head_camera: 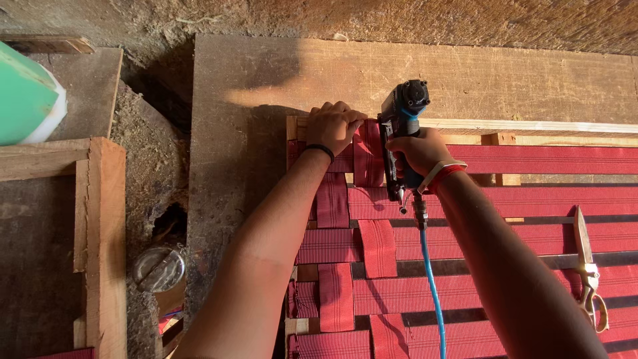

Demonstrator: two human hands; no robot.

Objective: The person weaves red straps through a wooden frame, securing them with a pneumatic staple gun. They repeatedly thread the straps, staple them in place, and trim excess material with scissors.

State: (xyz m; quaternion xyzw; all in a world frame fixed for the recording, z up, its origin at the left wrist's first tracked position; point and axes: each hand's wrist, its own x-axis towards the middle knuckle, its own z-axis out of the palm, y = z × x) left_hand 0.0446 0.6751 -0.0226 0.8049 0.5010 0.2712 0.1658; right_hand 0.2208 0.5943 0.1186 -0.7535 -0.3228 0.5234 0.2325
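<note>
Pulling soft, limp red webbing [367,156] taut over the wooden frame [458,124], the left hand [334,126] is pinching its end; the right hand [420,151] is gripping the heavy, rigid staple gun [401,133] by its handle.

This is a workshop where things are built from wood. A big rough wooden board [412,73] lies on a dirt floor [149,166] covered in dust and sawdust. On the board sits a wooden frame [531,126] with red straps [531,159] woven across it. There is a blue air stapler [401,126] with a blue hose [432,286], the kind of tool workers use. Big metal scissors [588,272] lie on the straps. Another wooden frame [100,233] and a green foam block [26,93] sit nearby.
</note>
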